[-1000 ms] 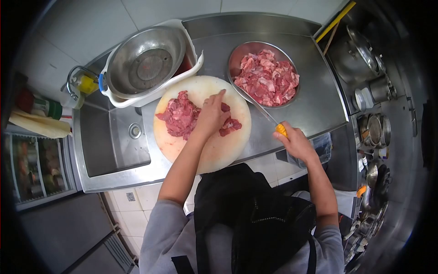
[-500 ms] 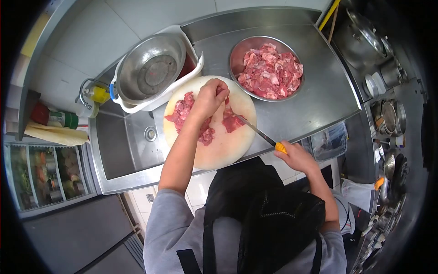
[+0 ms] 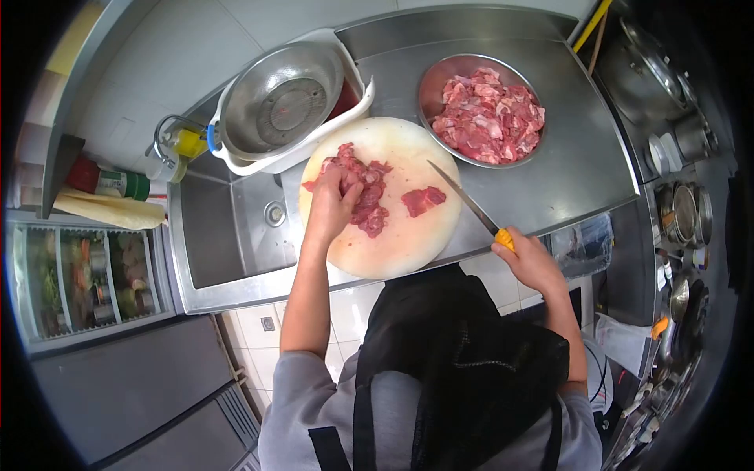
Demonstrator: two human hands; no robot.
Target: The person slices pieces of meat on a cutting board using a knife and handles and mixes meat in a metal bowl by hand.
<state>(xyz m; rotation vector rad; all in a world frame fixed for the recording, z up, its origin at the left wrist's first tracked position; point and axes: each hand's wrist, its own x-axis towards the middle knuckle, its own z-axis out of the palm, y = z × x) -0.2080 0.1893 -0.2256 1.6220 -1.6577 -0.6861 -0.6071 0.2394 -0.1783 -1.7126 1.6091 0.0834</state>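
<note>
On a round white cutting board [image 3: 393,255] lies a pile of raw meat [image 3: 371,206]. My left hand [image 3: 334,202] is at the pile's left side, its fingers curled down onto the meat; the fingertips are partly hidden. A separate flat piece of meat [image 3: 423,201] rests on the right part of the board. My right hand [image 3: 532,261] is wrapped round the yellow handle of a knife [image 3: 481,213]. The blade points up and left over the board's right edge. Behind the board, to the right, stands a metal bowl [image 3: 428,94] filled with cut meat [image 3: 488,116].
A white tub [image 3: 356,111] holding a metal basin [image 3: 236,118] stands behind the board at the left. The sink [image 3: 212,235] with its faucet [image 3: 159,145] is further left. Pots and pans [image 3: 683,212] line the right side. The steel counter's front edge runs close to my body.
My left hand has moved left from the board's middle to the meat pile. The knife has drawn back from the separate piece towards the board's right edge. The camera view has shifted.
</note>
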